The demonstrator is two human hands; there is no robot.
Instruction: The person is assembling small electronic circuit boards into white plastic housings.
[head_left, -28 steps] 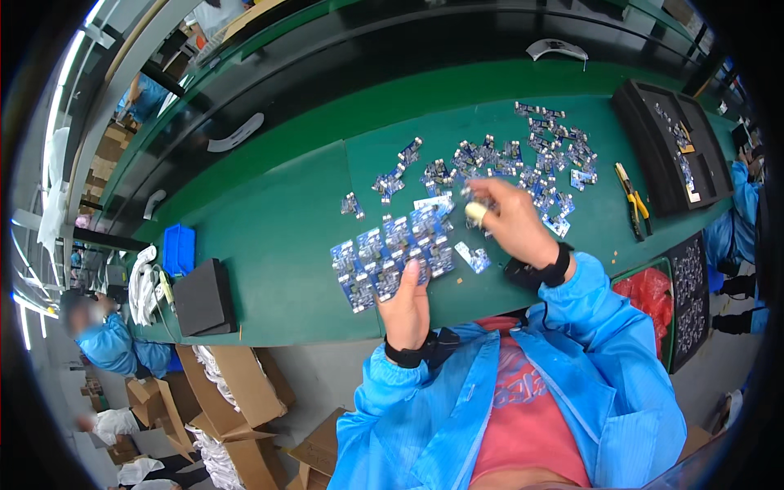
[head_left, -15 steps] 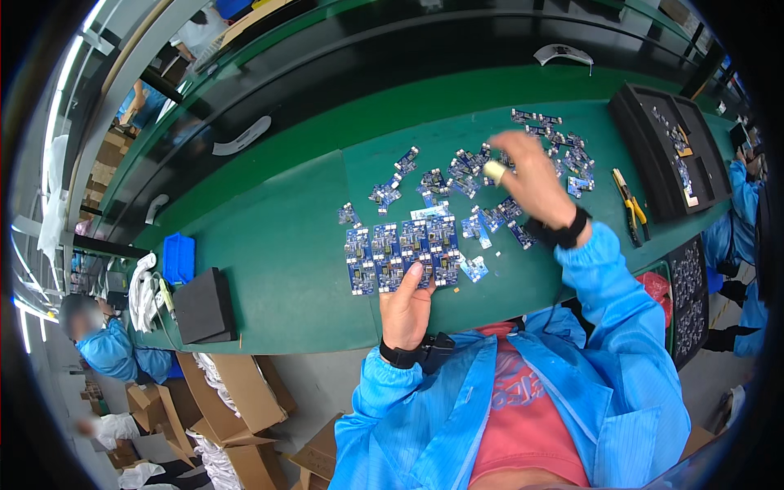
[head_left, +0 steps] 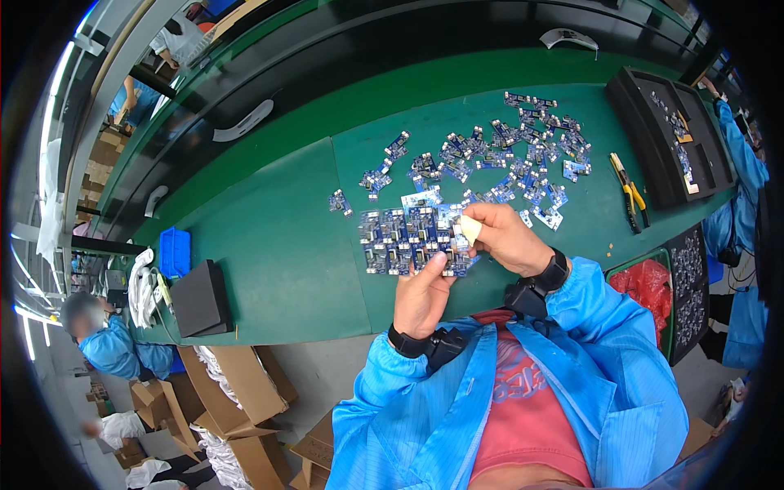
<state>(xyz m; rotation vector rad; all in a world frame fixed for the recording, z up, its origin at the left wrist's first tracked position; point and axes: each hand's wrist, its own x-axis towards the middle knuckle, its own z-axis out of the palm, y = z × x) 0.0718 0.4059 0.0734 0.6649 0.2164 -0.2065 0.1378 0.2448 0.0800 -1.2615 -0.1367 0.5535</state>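
Observation:
My left hand grips a blue circuit board panel by its near edge, thumb on top. The panel is made of several small boards in rows, with white connectors and dark chips. My right hand is closed in a pinch at the panel's upper right corner; its fingers partly hide that end. A pale yellow finger cot covers one of its digits. Just beyond the panel, many loose small blue circuit boards lie scattered over the green table mat.
Yellow-handled pliers lie right of the boards, beside a black compartment tray holding some boards. A bin with a red plastic bag stands at the right. To the left are a black block, a blue bin and cardboard boxes.
My right hand has come down from the loose boards to the panel's right end and closed there. The panel has tilted and shifted slightly right with my left hand.

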